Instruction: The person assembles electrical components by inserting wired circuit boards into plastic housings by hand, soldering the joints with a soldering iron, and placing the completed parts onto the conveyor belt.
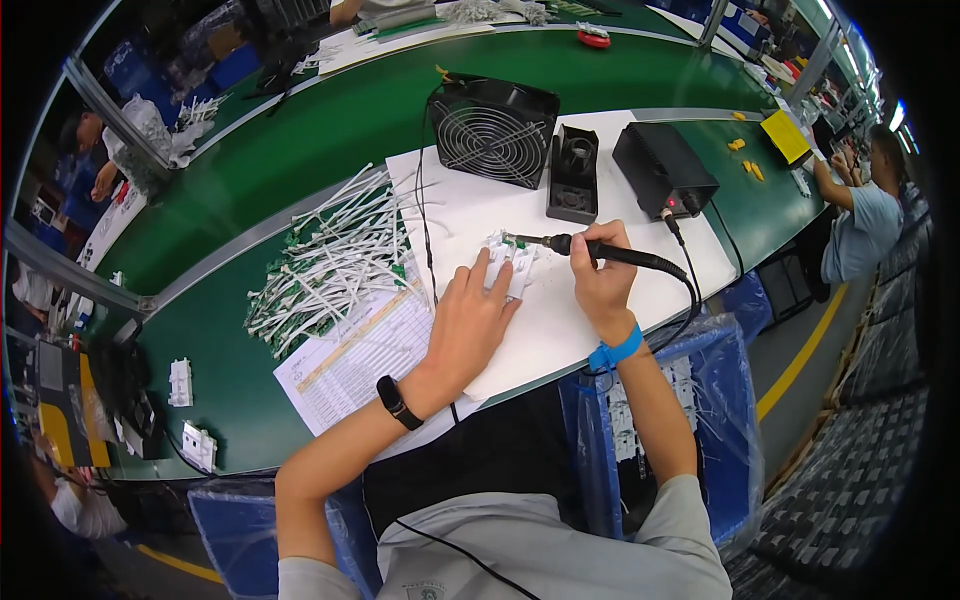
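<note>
My right hand (603, 278) grips a soldering iron (613, 254) with a black handle, its metal tip pointing left. The tip meets the upper end of a small white plastic housing (518, 278) lying on a white sheet (560, 310). My left hand (472, 318) holds the housing down, fingers stretched along it and thumb at its near edge. Something small and green shows near the tip; the exact contact is too small to make out. Left of the sheet lies a pile of white cables with green ends (330, 260).
Beyond my hands stand a black fan (490, 135), a black iron stand (573, 175) and a black soldering station (665, 170). A printed paper (355, 360) lies left. Blue lined bins (725, 400) flank me below the table edge. Co-workers sit left and right (868, 220).
</note>
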`<state>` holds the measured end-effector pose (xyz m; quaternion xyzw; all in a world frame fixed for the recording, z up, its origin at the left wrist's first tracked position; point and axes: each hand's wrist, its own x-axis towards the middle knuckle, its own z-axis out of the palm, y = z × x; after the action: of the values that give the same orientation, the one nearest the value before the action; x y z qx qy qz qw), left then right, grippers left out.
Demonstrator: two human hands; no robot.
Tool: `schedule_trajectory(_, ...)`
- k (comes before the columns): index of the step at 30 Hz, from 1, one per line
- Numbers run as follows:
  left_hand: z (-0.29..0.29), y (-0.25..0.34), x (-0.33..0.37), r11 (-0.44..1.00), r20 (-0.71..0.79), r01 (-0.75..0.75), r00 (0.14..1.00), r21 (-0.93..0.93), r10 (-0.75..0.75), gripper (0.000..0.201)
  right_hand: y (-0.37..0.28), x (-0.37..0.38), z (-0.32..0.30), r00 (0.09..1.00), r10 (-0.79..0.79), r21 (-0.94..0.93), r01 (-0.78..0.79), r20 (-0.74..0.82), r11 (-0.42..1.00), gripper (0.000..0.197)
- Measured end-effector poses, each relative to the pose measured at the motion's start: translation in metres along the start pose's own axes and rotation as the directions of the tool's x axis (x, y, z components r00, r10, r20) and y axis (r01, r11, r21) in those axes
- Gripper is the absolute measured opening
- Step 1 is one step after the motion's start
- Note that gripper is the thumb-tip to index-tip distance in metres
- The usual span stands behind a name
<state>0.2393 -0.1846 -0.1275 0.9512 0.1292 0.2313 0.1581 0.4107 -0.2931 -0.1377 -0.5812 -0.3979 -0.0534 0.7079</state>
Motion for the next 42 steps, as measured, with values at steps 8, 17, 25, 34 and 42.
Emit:
schedule_trajectory(8,0.0078,-0.0018,-0.0027,0.998,-0.045,-0.015,0.999,0.054,0.018,0.048,-0.0003,0.0,-0.0012,0.991,0.044,-0.074,-0.035,0.125,0.997,0.015)
schedule_trajectory(17,0.0095,-0.0032,-0.004,0.996,-0.081,-0.032,0.996,0.078,0.038,0.048,0.0024,-0.001,-0.0003,0.991,0.043,-0.14,-0.024,0.13,0.99,0.014)
schedule_trajectory(25,0.008,-0.0016,-0.0033,0.997,-0.065,-0.03,0.997,0.077,0.036,0.047,0.0018,-0.0011,-0.0013,0.992,-0.025,-0.145,0.043,0.123,0.988,0.014)
schedule_trajectory(34,0.0087,-0.0025,-0.0036,0.995,-0.06,-0.031,0.998,0.095,0.036,0.047,-0.0018,-0.0015,-0.0015,0.99,-0.005,-0.169,0.029,0.144,0.985,0.014)
schedule_trajectory(42,0.0084,-0.0028,-0.0027,0.995,-0.057,-0.035,0.998,0.095,0.04,0.047,0.0006,-0.0017,-0.0089,0.999,-0.014,-0.04,0.016,0.047,0.999,0.011)
